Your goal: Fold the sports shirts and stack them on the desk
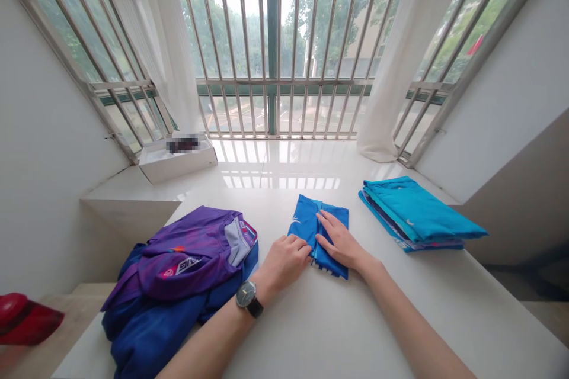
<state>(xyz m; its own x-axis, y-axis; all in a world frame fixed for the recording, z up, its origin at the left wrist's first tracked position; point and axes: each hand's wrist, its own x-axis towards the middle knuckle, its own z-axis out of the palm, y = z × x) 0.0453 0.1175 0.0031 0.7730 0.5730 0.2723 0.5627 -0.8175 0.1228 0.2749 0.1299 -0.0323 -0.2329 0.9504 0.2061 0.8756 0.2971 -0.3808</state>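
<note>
A blue shirt (304, 213) with white markings lies folded into a small bundle on the white table, in the middle of the view. My left hand (287, 259), with a watch on its wrist, is closed at the near left edge of the bundle, its fingers curled onto the cloth. Flat across the right half of the shirt rests my right hand (340, 241), its fingers stretched out and the thumb apart. To the left, a purple shirt (186, 249) lies loosely heaped over dark blue clothing (151, 340). A stack of folded clothes (427, 210), turquoise on top, sits on the right.
Behind the table runs a glossy window ledge (284, 166) with a barred window beyond it. An open white box (180, 160) stands on the ledge at the left. White curtains (384, 112) hang on both sides. A red object (26, 320) is at the lower left.
</note>
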